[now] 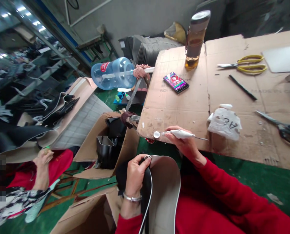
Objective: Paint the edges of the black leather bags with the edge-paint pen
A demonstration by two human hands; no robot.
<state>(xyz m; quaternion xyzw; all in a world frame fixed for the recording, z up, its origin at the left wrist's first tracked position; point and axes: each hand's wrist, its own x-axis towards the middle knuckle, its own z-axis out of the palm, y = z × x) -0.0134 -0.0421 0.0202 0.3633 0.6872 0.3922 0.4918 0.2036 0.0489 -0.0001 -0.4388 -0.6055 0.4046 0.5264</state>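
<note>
My left hand [135, 172] is closed around the top edge of a black and grey leather piece [163, 191] resting in my lap, with a white edge strip running down it. A silver bracelet sits on that wrist. My right hand [183, 143] grips a white-handled tool [179, 134] with a small round head at its left end and a thin metal tip at its right. It is held level at the front edge of the cardboard-covered table [183, 107], just above the leather piece.
On the table lie a phone [176, 82], a bottle [195, 39], yellow scissors [247, 63], a black pen [242, 87], a crumpled bag [224, 123] and dark shears [283, 128]. Open cardboard boxes [103, 143] with black pieces stand left. A person in red [37, 175] sits at far left.
</note>
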